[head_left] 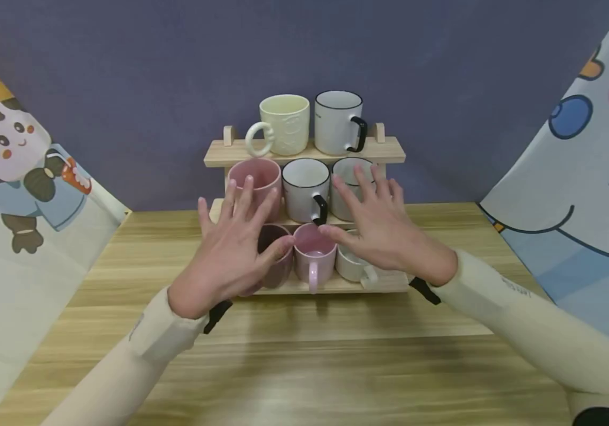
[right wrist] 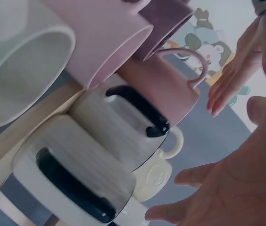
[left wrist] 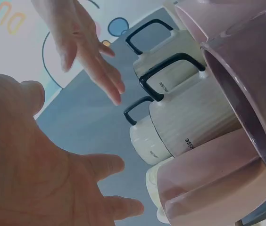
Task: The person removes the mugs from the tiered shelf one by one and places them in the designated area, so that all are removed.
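Observation:
In the head view the left hand (head_left: 230,254) is spread palm down over the left side of a three-tier wooden rack (head_left: 304,289), with fingers in front of a pink mug (head_left: 256,171). The right hand (head_left: 384,231) is spread over the right side, partly covering a white mug (head_left: 343,171) and a pale mug (head_left: 349,266). Neither hand holds anything. A dark mauve mug (head_left: 278,269) is partly behind the left thumb. Between the hands stand a white mug with black handle (head_left: 304,192) and a light pink mug (head_left: 315,254).
On the top shelf (head_left: 219,152) stand a cream mug (head_left: 288,127) and a white mug with a black handle (head_left: 333,124). The rack is on a wooden table (head_left: 304,367) before a blue-grey backdrop (head_left: 177,89). Cartoon-printed sheets (head_left: 28,177) flank both sides.

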Motion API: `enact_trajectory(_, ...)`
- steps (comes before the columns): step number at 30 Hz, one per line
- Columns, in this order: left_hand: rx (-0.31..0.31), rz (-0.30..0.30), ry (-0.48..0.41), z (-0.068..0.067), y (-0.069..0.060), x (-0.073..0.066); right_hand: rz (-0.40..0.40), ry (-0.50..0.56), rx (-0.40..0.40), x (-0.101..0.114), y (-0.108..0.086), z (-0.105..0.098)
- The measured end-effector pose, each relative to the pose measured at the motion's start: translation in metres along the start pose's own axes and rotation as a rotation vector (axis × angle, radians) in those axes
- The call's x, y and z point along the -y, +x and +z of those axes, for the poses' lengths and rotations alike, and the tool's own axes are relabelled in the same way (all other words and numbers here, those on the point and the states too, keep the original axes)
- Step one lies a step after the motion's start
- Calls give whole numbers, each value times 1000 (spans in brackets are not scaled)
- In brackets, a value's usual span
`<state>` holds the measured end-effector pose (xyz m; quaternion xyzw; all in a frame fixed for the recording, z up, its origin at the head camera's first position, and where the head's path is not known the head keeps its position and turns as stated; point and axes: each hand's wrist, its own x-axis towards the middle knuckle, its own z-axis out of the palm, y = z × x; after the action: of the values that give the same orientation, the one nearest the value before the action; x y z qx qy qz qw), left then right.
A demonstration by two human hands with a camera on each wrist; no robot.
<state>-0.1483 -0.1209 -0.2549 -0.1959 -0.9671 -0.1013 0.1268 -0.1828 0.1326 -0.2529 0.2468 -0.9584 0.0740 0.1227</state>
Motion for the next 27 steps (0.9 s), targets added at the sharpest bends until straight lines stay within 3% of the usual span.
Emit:
enact_trajectory(4,-2,-17,3,-2,3,4,28,31,10,-7,5,-2)
enact_trajectory(8,-45,-67,-23,-4,11,16,52,72,-20,-15,12,-6)
enact_trajectory(15,-180,-150,-166,2,29,61,87,174,-120,-30,32,-18)
enact_trajectory(22,-110,-234,-368,20,38,107,76,238,-225,-41,63,-36)
enact_trajectory(27,-77,-262,-419,37,43,130,116,291,-201,-51,92,-51)
